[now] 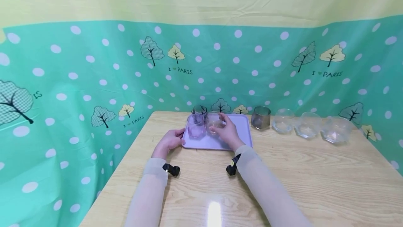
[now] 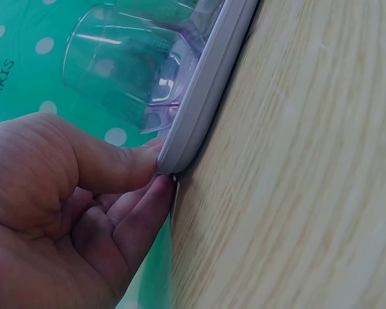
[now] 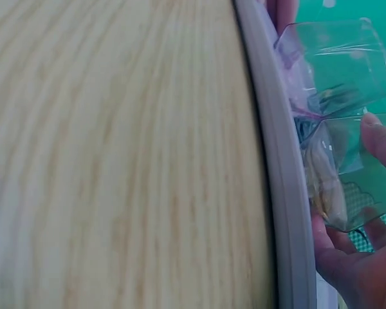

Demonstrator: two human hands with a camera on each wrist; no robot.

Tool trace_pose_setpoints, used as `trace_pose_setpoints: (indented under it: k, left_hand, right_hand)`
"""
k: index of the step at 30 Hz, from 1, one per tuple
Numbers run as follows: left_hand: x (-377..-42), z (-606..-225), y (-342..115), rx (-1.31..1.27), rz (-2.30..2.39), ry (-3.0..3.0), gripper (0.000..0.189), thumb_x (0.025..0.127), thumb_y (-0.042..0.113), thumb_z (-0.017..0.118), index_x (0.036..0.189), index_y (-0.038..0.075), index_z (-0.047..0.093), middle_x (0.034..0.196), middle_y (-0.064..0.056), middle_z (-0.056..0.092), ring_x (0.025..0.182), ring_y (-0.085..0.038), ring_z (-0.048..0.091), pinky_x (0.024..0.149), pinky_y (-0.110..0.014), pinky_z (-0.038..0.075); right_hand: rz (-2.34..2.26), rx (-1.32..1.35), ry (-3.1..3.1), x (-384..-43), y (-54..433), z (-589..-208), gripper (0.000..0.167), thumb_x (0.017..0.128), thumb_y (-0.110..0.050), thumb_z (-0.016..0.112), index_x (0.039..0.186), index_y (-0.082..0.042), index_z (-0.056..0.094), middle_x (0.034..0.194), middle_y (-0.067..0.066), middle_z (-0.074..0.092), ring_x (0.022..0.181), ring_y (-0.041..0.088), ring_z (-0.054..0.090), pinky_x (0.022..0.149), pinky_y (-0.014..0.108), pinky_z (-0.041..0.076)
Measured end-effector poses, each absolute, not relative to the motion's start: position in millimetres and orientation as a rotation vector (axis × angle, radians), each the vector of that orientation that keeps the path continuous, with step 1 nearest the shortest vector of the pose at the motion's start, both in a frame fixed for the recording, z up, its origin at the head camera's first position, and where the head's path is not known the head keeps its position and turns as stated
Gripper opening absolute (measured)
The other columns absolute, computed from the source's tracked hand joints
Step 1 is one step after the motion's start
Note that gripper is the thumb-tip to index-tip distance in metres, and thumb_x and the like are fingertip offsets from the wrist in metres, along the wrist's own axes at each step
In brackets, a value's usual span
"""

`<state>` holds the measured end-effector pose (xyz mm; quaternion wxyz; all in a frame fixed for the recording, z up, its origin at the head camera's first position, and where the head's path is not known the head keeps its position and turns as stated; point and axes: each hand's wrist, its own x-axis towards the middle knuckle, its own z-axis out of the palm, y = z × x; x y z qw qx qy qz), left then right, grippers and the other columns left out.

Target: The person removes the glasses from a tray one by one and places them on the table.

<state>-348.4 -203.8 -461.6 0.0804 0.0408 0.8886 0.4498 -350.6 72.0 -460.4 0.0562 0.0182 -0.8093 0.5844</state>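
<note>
A lilac tray (image 1: 243,129) lies on the table with three glasses at its left side. My left hand (image 1: 170,142) holds the tray's front left corner, thumb on the rim and fingers at the underside in the left wrist view. Closest to that hand stands a pink-tinted glass (image 1: 196,132). Behind it is a dark-tinted glass (image 1: 199,112), partly hidden. My right hand (image 1: 228,132) grips an amber-tinted glass (image 3: 331,187) between thumb and fingers, beside the pink one. Its base is at the tray's surface, and it looks upright.
Just right of the tray stands a smoky grey glass (image 1: 260,118). Farther right, three clear faceted glasses (image 1: 308,125) stand in a row near the back edge of the wooden table (image 1: 283,171). A green and yellow patterned cloth (image 1: 220,62) hangs behind.
</note>
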Motion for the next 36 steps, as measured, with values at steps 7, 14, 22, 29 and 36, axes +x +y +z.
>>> trace_pose_setpoints:
  k: [7,14,22,29,36]
  left_hand:
    - [-349.4,-463.6,-203.3,0.126,1.365,2.638,0.069,0.093,-0.003,0.072,0.158,0.003,0.048,0.158,-0.018,0.052,0.154,-0.036,0.037,0.127,-0.050,0.029]
    - [-348.6,-462.8,-202.4,0.135,1.356,2.654,0.068,0.093,-0.003,0.072,0.157,0.002,0.049,0.157,-0.018,0.053,0.154,-0.036,0.038,0.127,-0.049,0.029]
    - [-348.0,-463.2,-203.0,0.145,1.353,2.664,0.069,0.092,-0.003,0.072,0.157,0.001,0.049,0.156,-0.018,0.054,0.153,-0.036,0.039,0.127,-0.049,0.029]
    - [-347.3,-463.5,-202.5,0.130,1.366,2.654,0.069,0.092,-0.003,0.071,0.157,0.002,0.049,0.155,-0.019,0.054,0.153,-0.036,0.038,0.127,-0.049,0.029]
    - [-348.3,-464.7,-202.9,0.127,1.361,2.665,0.070,0.091,-0.003,0.073,0.157,0.003,0.051,0.155,-0.019,0.054,0.153,-0.035,0.039,0.127,-0.049,0.029]
  right_hand:
    - [1.911,0.086,-2.369,-343.0,81.1,-459.4,0.088,0.090,-0.018,0.088,0.164,-0.024,0.042,0.166,0.010,0.044,0.147,0.037,0.049,0.118,0.050,0.046]
    - [2.028,0.130,-2.280,-330.0,106.6,-453.6,0.086,0.089,-0.015,0.089,0.162,-0.019,0.044,0.164,0.013,0.046,0.144,0.039,0.051,0.108,0.048,0.055]
    - [2.004,0.182,-2.320,-309.2,148.5,-449.7,0.085,0.093,-0.020,0.086,0.164,-0.021,0.041,0.165,0.012,0.044,0.147,0.040,0.047,0.110,0.049,0.053]
    - [1.925,0.220,-2.352,-287.4,190.2,-445.0,0.086,0.094,-0.022,0.085,0.166,-0.019,0.038,0.164,0.015,0.044,0.149,0.043,0.045,0.111,0.045,0.052]
    - [1.766,0.194,-2.447,-269.0,228.2,-443.2,0.093,0.094,-0.030,0.085,0.169,-0.018,0.031,0.162,0.019,0.044,0.146,0.045,0.048,0.107,0.034,0.054]
